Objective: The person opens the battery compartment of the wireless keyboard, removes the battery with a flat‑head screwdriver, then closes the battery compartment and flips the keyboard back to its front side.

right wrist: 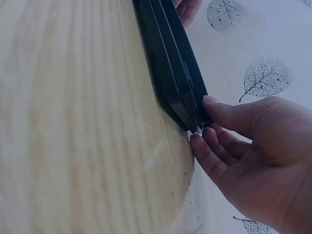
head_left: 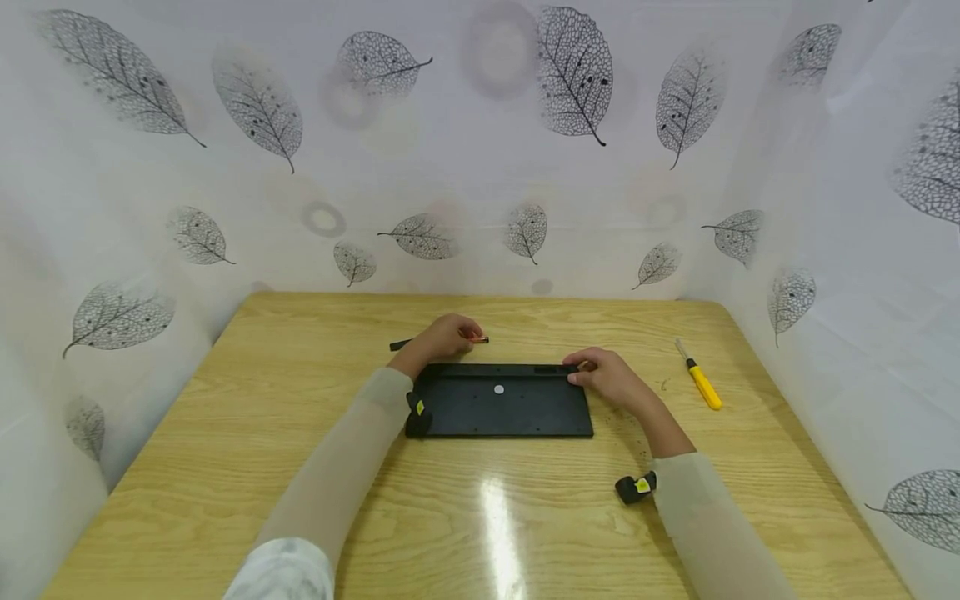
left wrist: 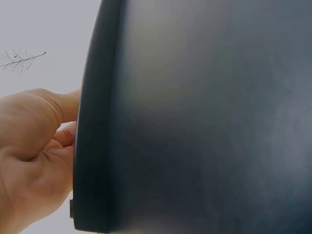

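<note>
A black keyboard (head_left: 525, 408) lies underside up on the table, with a small white round sticker near its middle and a raised strip along its far edge. At its far right corner my right hand (head_left: 606, 377) grips the edge between thumb and fingers; the right wrist view shows the right hand (right wrist: 263, 151) pinching that corner. Beyond the far edge, my left hand (head_left: 447, 336) pinches a small orange-and-black battery (head_left: 483, 339). A black strip (head_left: 400, 344) lies by that hand, partly covered by it. In the left wrist view the keyboard (left wrist: 204, 117) hides the fingertips of the left hand (left wrist: 39, 151).
To the right on the wooden table (head_left: 525, 508) lies a screwdriver (head_left: 703, 383) with a yellow handle. Small dark specks are scattered right of the keyboard. A leaf-patterned white curtain (head_left: 465, 167) stands round the back and sides of the table.
</note>
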Motion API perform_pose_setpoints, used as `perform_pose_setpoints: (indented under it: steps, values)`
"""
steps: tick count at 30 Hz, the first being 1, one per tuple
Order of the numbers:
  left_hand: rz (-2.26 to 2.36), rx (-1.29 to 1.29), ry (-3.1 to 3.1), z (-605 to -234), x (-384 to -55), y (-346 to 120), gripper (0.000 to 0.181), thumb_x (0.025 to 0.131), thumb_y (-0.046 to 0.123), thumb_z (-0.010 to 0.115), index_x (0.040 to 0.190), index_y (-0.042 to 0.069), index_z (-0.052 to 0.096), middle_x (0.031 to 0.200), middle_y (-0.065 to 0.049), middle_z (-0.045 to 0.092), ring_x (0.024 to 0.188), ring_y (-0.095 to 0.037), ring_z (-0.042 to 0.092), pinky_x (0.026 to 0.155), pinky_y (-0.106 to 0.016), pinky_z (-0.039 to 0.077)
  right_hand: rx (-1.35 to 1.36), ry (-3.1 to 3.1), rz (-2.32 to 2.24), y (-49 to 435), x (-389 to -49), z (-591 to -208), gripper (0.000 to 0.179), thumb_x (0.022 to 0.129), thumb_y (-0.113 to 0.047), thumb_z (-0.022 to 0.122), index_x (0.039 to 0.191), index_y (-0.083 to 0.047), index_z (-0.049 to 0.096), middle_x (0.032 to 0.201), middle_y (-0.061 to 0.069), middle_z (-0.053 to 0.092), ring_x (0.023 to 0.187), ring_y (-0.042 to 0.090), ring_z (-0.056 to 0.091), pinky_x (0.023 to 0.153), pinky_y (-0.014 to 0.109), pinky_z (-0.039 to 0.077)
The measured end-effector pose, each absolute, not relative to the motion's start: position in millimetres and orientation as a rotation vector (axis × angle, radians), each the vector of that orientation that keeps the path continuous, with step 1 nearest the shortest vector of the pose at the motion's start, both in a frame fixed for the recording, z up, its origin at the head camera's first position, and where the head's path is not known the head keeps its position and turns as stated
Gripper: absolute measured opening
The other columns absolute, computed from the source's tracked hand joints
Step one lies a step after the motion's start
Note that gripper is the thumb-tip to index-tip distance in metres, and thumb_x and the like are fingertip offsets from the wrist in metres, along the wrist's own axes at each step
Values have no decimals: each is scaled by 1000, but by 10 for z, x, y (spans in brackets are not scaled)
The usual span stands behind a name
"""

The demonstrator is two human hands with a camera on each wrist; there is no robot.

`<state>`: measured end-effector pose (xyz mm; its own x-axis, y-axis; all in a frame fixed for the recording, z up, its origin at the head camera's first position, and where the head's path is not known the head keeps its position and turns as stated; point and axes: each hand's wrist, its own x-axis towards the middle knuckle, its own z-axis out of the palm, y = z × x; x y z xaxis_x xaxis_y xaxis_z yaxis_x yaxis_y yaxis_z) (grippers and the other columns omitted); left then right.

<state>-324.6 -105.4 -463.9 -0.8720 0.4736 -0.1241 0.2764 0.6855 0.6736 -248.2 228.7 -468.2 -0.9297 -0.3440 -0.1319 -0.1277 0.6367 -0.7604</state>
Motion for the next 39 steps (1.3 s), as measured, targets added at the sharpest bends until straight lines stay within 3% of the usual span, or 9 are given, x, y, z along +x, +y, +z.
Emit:
perform_pose_setpoints:
  steps: [22,39]
  values:
    - [1030,532,2604,-4666,-3238,-1162,32,99,9,61,131,7,66,133,-17,61,123,-34,58,102,-48,48,-398,2597,-1182,2303,-2475,-4670,34,100,-17,64,134,-8,63,132,17,59,108,30,60,86,43,51]
    - [1108,401,2711,-4562,-2981,-2152,34,103,10,57,136,3,60,136,-22,59,119,-40,59,96,-51,50,-389,2600,-1181,2314,-2503,-4713,34,100,-19,65,133,-10,64,136,16,58,114,32,59,90,46,51]
